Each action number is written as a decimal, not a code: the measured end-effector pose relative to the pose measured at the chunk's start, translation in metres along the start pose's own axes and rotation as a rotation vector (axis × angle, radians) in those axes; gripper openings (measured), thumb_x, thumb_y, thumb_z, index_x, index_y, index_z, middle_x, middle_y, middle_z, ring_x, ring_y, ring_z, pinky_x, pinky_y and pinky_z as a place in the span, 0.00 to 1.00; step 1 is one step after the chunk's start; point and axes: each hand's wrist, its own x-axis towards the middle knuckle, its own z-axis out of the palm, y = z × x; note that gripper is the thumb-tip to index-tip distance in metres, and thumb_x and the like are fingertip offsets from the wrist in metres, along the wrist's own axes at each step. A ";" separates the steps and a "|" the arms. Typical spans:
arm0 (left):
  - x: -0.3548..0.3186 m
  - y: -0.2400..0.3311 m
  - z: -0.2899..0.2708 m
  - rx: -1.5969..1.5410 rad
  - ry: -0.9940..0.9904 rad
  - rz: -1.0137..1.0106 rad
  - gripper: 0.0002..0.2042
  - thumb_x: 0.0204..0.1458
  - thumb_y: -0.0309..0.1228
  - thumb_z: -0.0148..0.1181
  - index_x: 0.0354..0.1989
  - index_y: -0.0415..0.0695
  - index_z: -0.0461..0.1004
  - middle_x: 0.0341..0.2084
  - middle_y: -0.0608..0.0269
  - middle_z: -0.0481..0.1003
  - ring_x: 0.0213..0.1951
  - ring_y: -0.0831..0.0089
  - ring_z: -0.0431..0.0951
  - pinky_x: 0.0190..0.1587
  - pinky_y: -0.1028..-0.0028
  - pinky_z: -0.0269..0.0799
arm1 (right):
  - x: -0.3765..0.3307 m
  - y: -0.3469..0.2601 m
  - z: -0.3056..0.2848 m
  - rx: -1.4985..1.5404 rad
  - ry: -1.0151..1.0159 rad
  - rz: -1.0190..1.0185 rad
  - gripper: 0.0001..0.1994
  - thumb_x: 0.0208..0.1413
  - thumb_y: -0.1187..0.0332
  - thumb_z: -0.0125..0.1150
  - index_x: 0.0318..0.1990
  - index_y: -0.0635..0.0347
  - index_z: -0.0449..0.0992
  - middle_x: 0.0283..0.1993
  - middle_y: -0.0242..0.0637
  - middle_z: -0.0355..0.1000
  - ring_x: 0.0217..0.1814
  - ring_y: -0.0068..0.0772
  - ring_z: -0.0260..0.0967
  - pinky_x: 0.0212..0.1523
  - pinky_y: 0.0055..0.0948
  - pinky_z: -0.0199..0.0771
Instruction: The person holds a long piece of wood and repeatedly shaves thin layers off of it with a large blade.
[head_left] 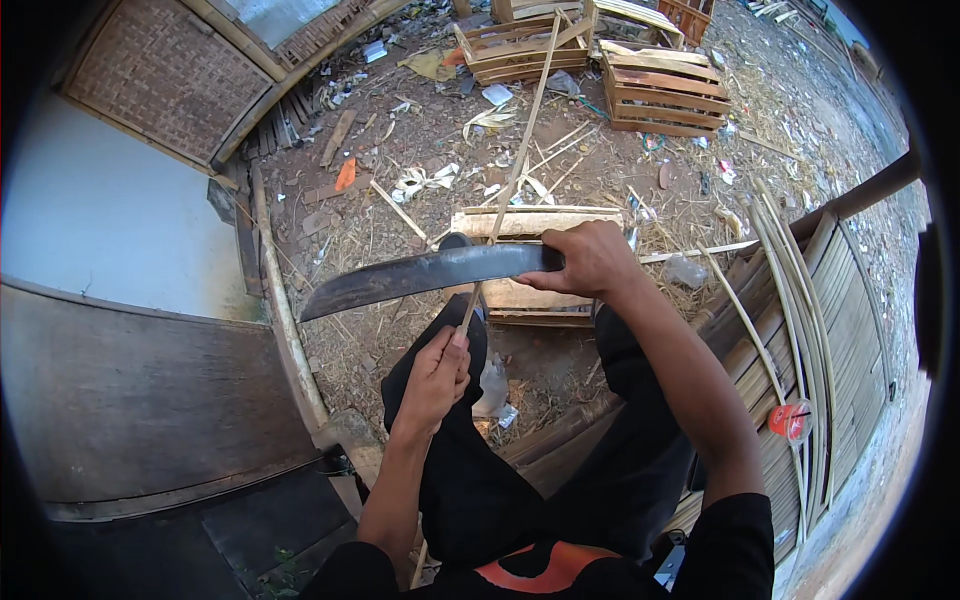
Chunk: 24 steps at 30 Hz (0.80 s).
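My right hand [590,260] grips the handle of a large dark curved knife [420,275] whose blade points left. The blade lies across a long thin bamboo strip [520,150] that runs from my lap away toward the crates. My left hand [438,372] pinches the near end of that strip just below the blade, above my dark-trousered knees. The strip's lower end is hidden behind my arm and legs.
A low wooden block [530,222] lies just beyond my knees. Wooden crates [660,90] stand farther off on littered dirt. Bent bamboo slats [800,300] rest on a slatted bench at right. A dark board [130,400] and a woven panel [170,80] are at left.
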 end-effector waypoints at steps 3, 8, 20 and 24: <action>-0.001 -0.004 -0.001 0.001 -0.047 -0.030 0.16 0.68 0.45 0.44 0.32 0.48 0.62 0.15 0.77 0.50 0.13 0.89 0.47 0.14 0.83 0.41 | -0.002 0.009 -0.002 -0.046 -0.090 -0.027 0.31 0.42 0.31 0.63 0.20 0.54 0.74 0.15 0.40 0.69 0.20 0.47 0.72 0.24 0.42 0.71; -0.017 -0.007 -0.011 -0.087 -0.116 -0.081 0.16 0.68 0.46 0.42 0.32 0.49 0.61 0.15 0.78 0.50 0.13 0.89 0.47 0.14 0.83 0.41 | -0.001 0.044 -0.009 -0.067 -0.011 0.257 0.34 0.50 0.32 0.56 0.22 0.60 0.76 0.17 0.46 0.71 0.24 0.51 0.73 0.27 0.44 0.71; 0.008 -0.005 -0.006 -0.119 0.018 -0.097 0.14 0.69 0.43 0.42 0.32 0.49 0.61 0.16 0.78 0.50 0.13 0.89 0.47 0.14 0.82 0.39 | -0.030 0.069 -0.032 0.292 0.124 0.640 0.36 0.57 0.34 0.50 0.28 0.67 0.78 0.21 0.49 0.71 0.28 0.51 0.72 0.33 0.44 0.68; 0.012 -0.008 0.002 -0.117 -0.009 -0.121 0.14 0.69 0.42 0.42 0.32 0.49 0.61 0.16 0.78 0.50 0.13 0.89 0.47 0.14 0.82 0.39 | -0.012 0.023 -0.026 0.110 -0.085 0.355 0.33 0.54 0.33 0.53 0.26 0.60 0.79 0.19 0.46 0.72 0.26 0.50 0.73 0.30 0.46 0.71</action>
